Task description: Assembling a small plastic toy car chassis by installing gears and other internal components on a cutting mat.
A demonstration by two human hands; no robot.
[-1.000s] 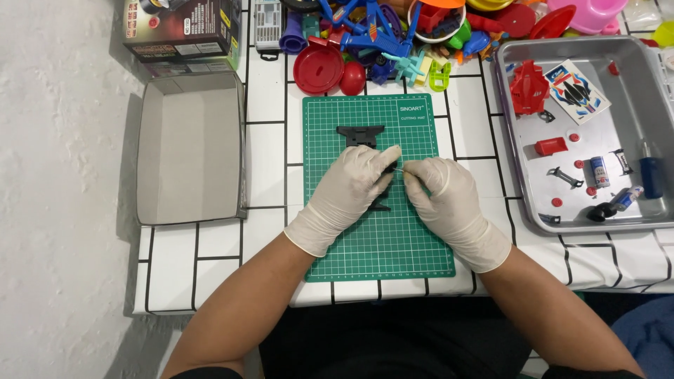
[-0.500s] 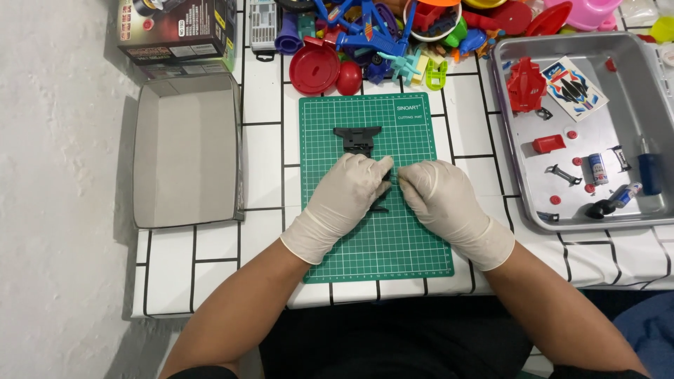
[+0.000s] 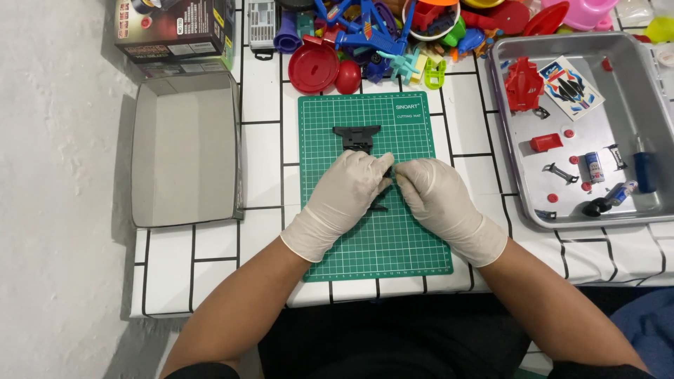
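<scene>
A black plastic toy-car chassis [image 3: 357, 136] lies lengthwise on a green cutting mat [image 3: 375, 238]; its far end shows, the rest is under my hands. My left hand [image 3: 344, 196], in a white glove, rests over the chassis with its fingers curled on it. My right hand [image 3: 439, 196], also gloved, meets it from the right, fingertips pinched at the chassis near the mat's middle. Whether a small part sits between the fingertips is hidden.
A metal tray [image 3: 632, 56] at the right holds a red car body [image 3: 523, 83], a sticker sheet [image 3: 569, 85], small red and black parts and a blue-handled screwdriver [image 3: 644, 168]. An open grey box lid [image 3: 184, 151] lies left. Colourful plastic toys [image 3: 379, 35] crowd the back edge.
Both hands stay together over the chassis; only the fingers shift slightly. The view has drifted a little.
</scene>
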